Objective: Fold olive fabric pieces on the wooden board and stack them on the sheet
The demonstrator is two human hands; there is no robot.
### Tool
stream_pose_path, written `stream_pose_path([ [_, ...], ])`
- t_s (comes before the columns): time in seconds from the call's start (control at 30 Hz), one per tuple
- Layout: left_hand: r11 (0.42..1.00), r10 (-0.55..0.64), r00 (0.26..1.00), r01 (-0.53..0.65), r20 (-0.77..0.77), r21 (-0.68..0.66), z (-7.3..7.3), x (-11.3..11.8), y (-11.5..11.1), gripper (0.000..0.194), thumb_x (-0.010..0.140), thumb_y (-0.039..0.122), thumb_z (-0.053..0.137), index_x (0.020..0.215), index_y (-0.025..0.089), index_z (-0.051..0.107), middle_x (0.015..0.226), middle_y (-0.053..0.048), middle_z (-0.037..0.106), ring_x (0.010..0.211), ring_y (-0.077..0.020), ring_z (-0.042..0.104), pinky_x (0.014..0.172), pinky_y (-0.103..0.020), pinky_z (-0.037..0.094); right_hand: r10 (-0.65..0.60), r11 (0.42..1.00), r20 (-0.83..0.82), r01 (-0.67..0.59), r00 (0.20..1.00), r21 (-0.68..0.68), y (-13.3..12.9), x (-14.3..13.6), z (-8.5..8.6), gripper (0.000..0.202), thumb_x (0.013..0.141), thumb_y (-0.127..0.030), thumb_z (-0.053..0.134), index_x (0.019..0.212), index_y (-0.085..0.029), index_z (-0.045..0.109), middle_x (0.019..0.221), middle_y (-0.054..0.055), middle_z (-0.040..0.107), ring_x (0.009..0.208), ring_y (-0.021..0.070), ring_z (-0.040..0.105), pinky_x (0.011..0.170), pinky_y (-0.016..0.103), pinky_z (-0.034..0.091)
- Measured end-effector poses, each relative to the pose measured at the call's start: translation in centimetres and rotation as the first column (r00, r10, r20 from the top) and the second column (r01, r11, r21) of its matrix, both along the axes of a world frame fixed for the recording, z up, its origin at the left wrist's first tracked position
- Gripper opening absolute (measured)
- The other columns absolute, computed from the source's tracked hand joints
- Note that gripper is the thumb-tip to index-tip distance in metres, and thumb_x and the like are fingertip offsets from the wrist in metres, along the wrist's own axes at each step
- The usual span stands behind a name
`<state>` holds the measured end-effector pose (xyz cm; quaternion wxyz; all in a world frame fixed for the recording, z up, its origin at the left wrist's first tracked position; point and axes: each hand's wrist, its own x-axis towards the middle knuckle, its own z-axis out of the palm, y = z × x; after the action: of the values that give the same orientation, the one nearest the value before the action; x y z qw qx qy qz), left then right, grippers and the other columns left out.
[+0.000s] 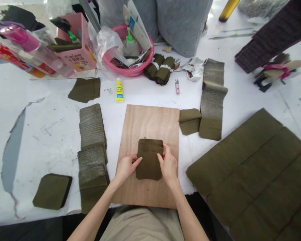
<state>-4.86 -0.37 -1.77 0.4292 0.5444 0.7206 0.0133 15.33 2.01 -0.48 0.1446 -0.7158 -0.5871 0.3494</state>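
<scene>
A stack of olive-green fabric pocket pieces (pixel 149 162) lies over the middle of a wooden board (pixel 130 124). My left hand (pixel 127 167) grips its left edge, thumb on top and fingers at the side. On the opposite edge my right hand (pixel 168 164) pinches the fabric between thumb and fingers. Left of the board runs a long row of overlapping olive pieces (pixel 91 130). A neat stack of cut pieces (pixel 51 191) sits farther left. Just right of the board is a folded olive piece (pixel 190 121), touching a fanned strip of pieces (pixel 212 100).
Large olive panels (pixel 251 174) cover the right side. Behind the board are a yellow tube (pixel 119 90), thread snips (pixel 177 86), tied fabric rolls (pixel 163 70) and a pink basin (pixel 150 57). A pink box (pixel 77 60) stands back left. The paper covering is torn (pixel 13 150) at left.
</scene>
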Motion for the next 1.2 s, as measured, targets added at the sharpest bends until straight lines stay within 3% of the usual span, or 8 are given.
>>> stream_pose_path([
  [0.3, 0.999, -0.003, 1.0, 0.004, -0.008, 0.037, -0.4, 0.0, -0.3, 0.044, 0.086, 0.054, 0.043, 0.06, 0.019, 0.048, 0.052, 0.001, 0.051, 0.051, -0.0123, 0.046, 0.05, -0.023, 0.022, -0.026, 1.0, 0.043, 0.026, 0.999, 0.003, -0.2, -0.3, -0.2, 0.042, 0.085, -0.021, 0.053, 0.126, -0.02, 0.045, 0.081, 0.001, 0.065, 0.068, 0.0182, 0.064, 0.061, 0.027, 0.043],
  [1.2, 1.0, -0.018, 0.996, 0.02, -0.084, 0.022, 0.9, 0.7, 0.1, 0.04, 0.086, 0.049, 0.045, 0.061, 0.019, 0.048, 0.053, 0.001, 0.055, 0.05, -0.0123, 0.048, 0.051, -0.023, 0.023, -0.065, 0.998, 0.036, 0.065, 0.997, 0.006, -0.1, -0.3, 0.0, 0.041, 0.084, -0.025, 0.055, 0.125, -0.023, 0.047, 0.078, -0.002, 0.064, 0.069, 0.0185, 0.063, 0.062, 0.028, 0.043],
])
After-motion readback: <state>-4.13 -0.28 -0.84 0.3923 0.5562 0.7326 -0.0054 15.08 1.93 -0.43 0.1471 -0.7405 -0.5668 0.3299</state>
